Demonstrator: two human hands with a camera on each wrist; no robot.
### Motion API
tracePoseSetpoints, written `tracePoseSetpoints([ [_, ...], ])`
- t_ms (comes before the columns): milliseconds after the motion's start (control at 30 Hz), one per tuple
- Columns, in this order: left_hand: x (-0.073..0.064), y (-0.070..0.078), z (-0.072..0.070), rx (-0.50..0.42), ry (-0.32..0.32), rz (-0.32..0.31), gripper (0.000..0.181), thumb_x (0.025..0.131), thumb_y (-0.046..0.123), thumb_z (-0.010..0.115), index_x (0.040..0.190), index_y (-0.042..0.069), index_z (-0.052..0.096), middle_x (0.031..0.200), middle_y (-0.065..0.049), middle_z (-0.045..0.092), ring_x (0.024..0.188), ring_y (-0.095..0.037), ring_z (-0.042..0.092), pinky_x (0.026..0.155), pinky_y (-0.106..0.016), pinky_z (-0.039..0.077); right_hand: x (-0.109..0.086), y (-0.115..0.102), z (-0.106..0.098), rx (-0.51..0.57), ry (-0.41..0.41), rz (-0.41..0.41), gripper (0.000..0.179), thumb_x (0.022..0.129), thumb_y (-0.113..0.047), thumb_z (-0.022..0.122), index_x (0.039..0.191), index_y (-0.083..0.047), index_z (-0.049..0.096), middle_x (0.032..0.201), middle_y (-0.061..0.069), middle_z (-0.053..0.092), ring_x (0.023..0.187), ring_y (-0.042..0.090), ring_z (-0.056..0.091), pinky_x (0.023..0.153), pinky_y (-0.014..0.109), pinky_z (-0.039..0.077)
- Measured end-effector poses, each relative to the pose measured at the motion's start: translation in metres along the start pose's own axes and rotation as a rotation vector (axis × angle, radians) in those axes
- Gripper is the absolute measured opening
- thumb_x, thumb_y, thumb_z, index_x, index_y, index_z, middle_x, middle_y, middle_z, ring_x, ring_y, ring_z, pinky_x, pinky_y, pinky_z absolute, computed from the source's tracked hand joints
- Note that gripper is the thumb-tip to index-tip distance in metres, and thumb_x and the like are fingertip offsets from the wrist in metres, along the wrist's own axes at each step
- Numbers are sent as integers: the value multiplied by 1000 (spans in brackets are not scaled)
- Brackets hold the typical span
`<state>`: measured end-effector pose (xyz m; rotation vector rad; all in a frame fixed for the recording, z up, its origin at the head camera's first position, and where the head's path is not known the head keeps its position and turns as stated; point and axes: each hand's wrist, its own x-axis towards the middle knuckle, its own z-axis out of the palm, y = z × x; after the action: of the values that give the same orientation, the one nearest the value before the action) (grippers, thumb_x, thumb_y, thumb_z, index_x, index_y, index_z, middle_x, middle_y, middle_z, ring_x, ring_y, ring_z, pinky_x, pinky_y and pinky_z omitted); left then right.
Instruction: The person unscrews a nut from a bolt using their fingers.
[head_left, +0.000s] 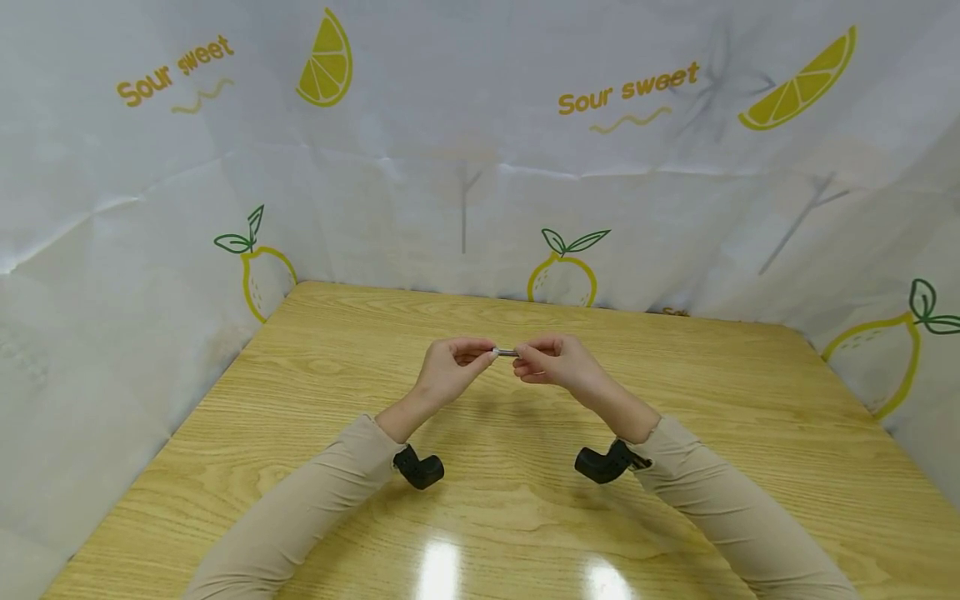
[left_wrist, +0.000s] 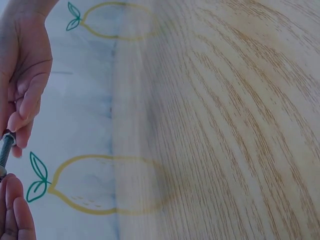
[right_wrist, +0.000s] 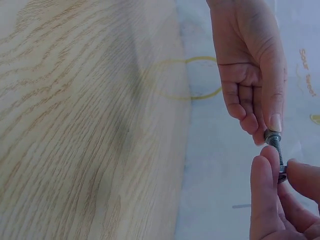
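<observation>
A small metal bolt (head_left: 506, 353) is held level in the air above the table, between both hands. My left hand (head_left: 452, 368) pinches its left end with thumb and fingertips. At the right end, the thumb and fingers of my right hand (head_left: 561, 363) pinch it too. Bare thread of the bolt (right_wrist: 278, 150) shows between the hands in the right wrist view. A wider metal piece sits at each end; which is head and which is nut I cannot tell. In the left wrist view the bolt (left_wrist: 5, 149) is partly cut off by the frame edge.
The wood-grain table (head_left: 480, 467) spreads under both arms. A white curtain (head_left: 420, 208) printed with lemons and lettering hangs behind it and along both sides. Black wrist mounts (head_left: 422, 468) jut inward from the beige sleeves (head_left: 322, 492).
</observation>
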<state>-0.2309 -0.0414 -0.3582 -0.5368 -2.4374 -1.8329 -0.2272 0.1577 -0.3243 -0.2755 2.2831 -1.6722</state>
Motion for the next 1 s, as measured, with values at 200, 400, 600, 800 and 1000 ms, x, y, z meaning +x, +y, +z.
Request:
tracePoseSetpoints([
  [200, 0, 0, 0, 11, 8, 21, 24, 90, 13, 62, 108, -2, 68, 100, -18, 70, 87, -27, 67, 72, -25, 55, -2, 2, -1, -31, -4, -37, 33, 92, -15, 59, 120, 2, 55, 112, 16, 64, 97, 15, 65, 98, 45, 48],
  [400, 0, 0, 1, 3, 2, 12, 23, 90, 13, 62, 108, -1, 68, 101, -18, 70, 90, -32, 67, 73, -25, 55, -2, 2, -1, -47, -7, -61, 31, 93, -19, 59, 116, 0, 55, 111, 15, 63, 106, 26, 62, 99, 45, 47],
  [600, 0, 0, 1, -3, -1, -4, 23, 90, 14, 63, 108, 1, 69, 101, -17, 70, 91, -29, 68, 75, -27, 56, 0, 4, -2, -35, 10, -79, 29, 93, -18, 58, 113, 2, 55, 106, 9, 62, 97, 15, 64, 97, 42, 49],
  [800, 0, -1, 1, -11, -10, -14, 23, 90, 13, 63, 109, 2, 68, 102, -17, 70, 93, -33, 67, 76, -27, 56, 0, 5, -2, -68, 6, -79, 36, 92, -15, 59, 122, 4, 52, 121, 21, 57, 108, 30, 60, 100, 49, 45],
  [1000, 0, -1, 1, -11, -1, -27, 23, 90, 14, 63, 109, 3, 69, 102, -16, 71, 91, -28, 68, 75, -27, 56, -1, 4, -4, -66, -52, -22, 41, 94, -19, 57, 127, 5, 51, 121, 24, 60, 106, 26, 63, 97, 43, 49],
])
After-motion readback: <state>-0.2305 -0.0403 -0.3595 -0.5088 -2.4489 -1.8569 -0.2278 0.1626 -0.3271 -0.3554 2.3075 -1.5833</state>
